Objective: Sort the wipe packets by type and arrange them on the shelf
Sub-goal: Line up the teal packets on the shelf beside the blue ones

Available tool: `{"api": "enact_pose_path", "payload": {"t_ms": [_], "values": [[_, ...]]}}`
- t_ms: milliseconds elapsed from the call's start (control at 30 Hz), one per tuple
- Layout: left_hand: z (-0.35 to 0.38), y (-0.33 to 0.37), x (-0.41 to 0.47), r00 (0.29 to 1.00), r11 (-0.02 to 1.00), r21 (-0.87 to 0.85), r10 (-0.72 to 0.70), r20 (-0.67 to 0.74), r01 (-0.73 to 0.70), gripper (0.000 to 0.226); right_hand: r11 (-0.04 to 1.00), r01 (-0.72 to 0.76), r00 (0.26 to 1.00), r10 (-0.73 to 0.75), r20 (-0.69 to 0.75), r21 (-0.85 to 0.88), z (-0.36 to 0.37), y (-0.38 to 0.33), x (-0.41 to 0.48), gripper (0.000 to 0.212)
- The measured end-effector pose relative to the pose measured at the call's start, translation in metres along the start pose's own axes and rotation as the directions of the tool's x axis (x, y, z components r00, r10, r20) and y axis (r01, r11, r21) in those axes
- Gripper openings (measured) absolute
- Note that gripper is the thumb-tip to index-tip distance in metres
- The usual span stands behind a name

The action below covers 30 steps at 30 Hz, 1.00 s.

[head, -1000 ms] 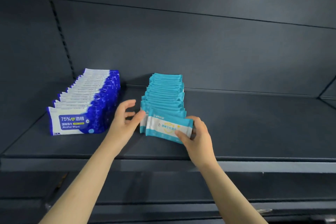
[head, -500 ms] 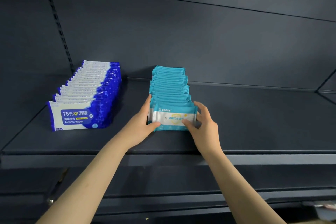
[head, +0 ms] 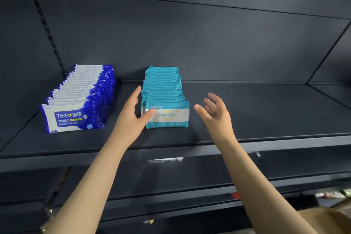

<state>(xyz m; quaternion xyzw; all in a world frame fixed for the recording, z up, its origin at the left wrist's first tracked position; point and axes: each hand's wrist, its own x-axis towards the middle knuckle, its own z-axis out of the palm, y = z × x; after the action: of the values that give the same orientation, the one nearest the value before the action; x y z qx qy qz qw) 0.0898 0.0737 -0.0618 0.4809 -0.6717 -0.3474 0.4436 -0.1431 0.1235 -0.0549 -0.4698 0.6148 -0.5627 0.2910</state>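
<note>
On the shelf (head: 256, 116), 2 rows — blue packets (head: 76, 100), teal packets (head: 165, 89). Left hand (head: 133, 118) touches the teal front, fingers (head: 136, 93) straight; right hand (head: 215, 114) spread, apart, holding nothing.

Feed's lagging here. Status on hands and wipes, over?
Left hand open, thumb on front teal packet. Right hand open, clear. Blue row apart, left.

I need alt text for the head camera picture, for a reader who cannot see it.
Two hands flank a teal packet row on a dark shelf: the left hand touches the row's front left corner, the right hand hovers open, apart from it. A blue-and-white packet row stands further left.
</note>
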Motion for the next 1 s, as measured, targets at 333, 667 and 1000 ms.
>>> {"api": "enact_pose_path", "payload": {"t_ms": [333, 667, 1000], "values": [[0.138, 0.128, -0.065, 0.985, 0.977, -0.139, 0.166, 0.037, -0.160, 0.058, 0.989, 0.076, 0.955, -0.035, -0.294, 0.128, -0.216, -0.023, -0.092, 0.045], [0.356, 0.202, -0.198, 0.858, 0.944, -0.315, 0.084, 0.507, 0.094, 0.051, 0.973, -0.155, 0.766, 0.227, -0.602, 0.170, -0.429, 0.057, -0.253, 0.051], [0.538, 0.171, -0.320, 0.508, 0.928, -0.026, -0.181, 0.842, 0.373, 0.050, 0.826, -0.353, 0.355, 0.553, -0.753, 0.440, -0.527, 0.206, -0.390, 0.054]]}}
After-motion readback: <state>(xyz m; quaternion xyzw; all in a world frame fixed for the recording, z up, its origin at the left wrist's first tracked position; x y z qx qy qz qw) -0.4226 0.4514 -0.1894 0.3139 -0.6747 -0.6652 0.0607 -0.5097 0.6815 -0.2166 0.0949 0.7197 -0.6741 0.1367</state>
